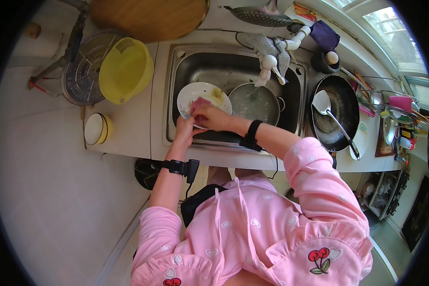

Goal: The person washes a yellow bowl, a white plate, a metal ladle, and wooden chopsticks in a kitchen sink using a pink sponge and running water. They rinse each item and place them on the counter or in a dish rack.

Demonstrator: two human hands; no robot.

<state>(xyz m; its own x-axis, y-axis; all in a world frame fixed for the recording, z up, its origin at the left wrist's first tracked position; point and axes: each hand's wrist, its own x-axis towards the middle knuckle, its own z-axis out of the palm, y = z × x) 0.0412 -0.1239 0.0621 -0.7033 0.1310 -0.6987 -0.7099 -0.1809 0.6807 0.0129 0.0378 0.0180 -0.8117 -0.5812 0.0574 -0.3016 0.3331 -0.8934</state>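
Over the left half of a stainless steel sink (207,64), my left hand (184,130) holds a white plate (189,93) by its near rim. The plate is tilted and carries a yellowish-green smear on its far right side. My right hand (212,118) presses a pink cloth (200,103) against the plate's inner face; the fingers cover part of the cloth. Right beside the plate, a metal pot (255,105) filled with water stands in the sink. Above it hangs the white faucet (269,62), with a grey mesh cloth (284,59) draped over its pipe.
Left of the sink are a yellow plastic basin (127,71), a perforated steamer tray (82,68) and yellow-rimmed bowls (97,129). On the right lies a black wok (338,121) with a metal spatula (322,102) in it, partly over a white plate (360,141). A round wooden board (146,18) is behind.
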